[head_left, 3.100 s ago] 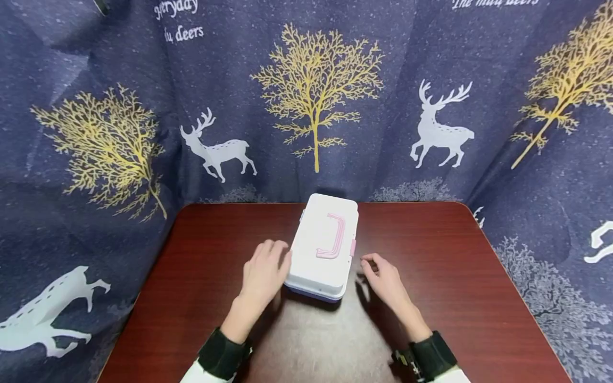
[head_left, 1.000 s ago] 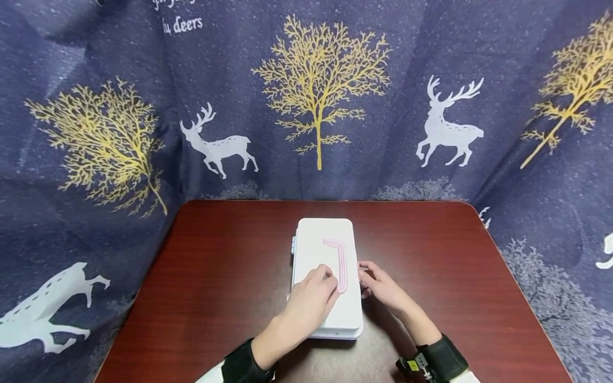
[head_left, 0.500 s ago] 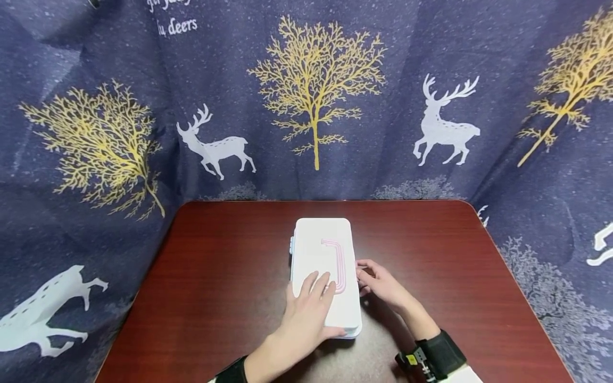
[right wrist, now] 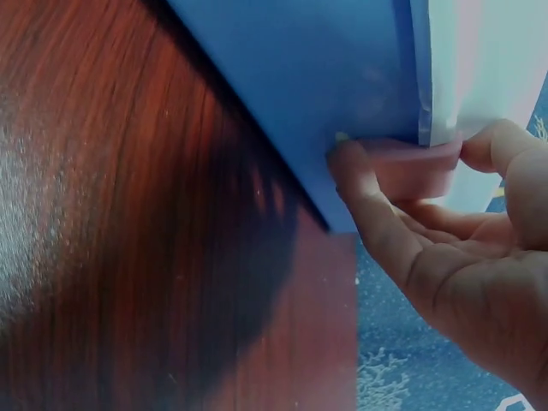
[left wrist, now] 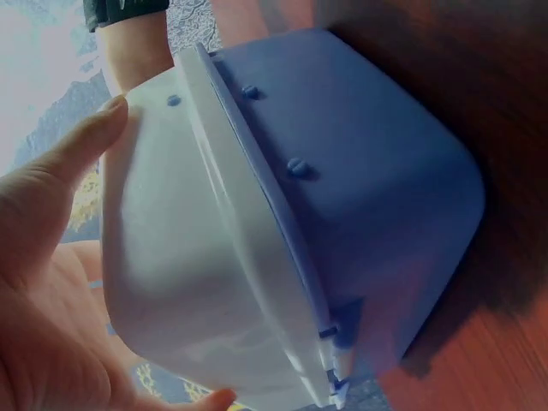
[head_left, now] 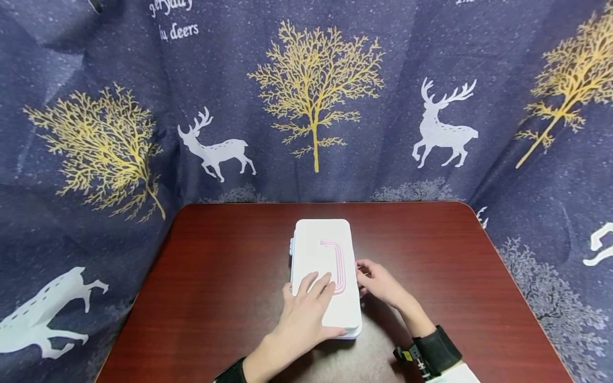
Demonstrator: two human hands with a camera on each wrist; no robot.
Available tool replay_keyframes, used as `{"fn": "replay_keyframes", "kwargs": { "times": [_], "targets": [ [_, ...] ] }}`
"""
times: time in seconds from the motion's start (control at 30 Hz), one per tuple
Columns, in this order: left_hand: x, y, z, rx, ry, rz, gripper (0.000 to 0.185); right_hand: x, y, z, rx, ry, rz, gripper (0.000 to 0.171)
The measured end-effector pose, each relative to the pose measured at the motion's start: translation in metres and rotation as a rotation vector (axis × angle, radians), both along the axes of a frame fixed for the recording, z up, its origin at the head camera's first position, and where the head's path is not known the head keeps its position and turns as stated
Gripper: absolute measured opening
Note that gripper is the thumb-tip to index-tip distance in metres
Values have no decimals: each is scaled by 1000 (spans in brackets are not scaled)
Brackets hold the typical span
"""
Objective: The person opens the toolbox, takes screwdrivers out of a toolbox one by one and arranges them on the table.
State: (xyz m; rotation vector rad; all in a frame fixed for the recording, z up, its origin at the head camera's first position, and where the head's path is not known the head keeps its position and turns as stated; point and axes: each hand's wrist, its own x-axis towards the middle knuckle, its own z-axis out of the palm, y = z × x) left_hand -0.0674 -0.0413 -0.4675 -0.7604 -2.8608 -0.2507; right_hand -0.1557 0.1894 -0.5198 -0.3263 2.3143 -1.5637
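box [head_left: 326,266], white lid, blue base: rigid plastic, likely light, smooth; left hand [head_left: 306,308] flat on lid; right hand [right wrist: 445,248] pinches pink latch [right wrist: 419,167], seemingly the release point.

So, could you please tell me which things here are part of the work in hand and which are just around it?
In hand:
- white box with blue base
- pink latch, pinched by the right hand
- left hand, flat on the lid
- pink handle, folded flat on the lid

Just around:
- red-brown table
- blue curtain with deer and trees
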Motion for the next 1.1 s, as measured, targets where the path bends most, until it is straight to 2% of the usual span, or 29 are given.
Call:
{"fn": "replay_keyframes", "kwargs": {
  "times": [0.13, 0.27, 0.5, 0.67, 0.8, 0.93, 1.1],
  "targets": [
    [0, -1, -2, 15, -8, 2, 91, -1, 3, 1, 3, 3, 26, 40],
    [-1, -1, -2, 15, -7, -5, 91, -4, 9, 0, -43, -32, 60, 40],
    [0, 0, -2, -4, -11, -12, 91, -4, 18, -12, -258, -199, 68, 46],
    [0, 0, -1, -5, -17, -10, 90, -4, 18, -14, -318, -244, 51, 51],
    [0, 0, -1, -3, 3, -14, 90, -5, 18, -9, -281, -234, 8, 49],
    [1, -1, -1, -8, 9, -10, 89, -3, 15, -2, -185, -166, -39, 46],
    [0, -1, 0, -5, -10, 3, 89, 2, 11, 4, -138, -132, -46, 44]
  ]
}}
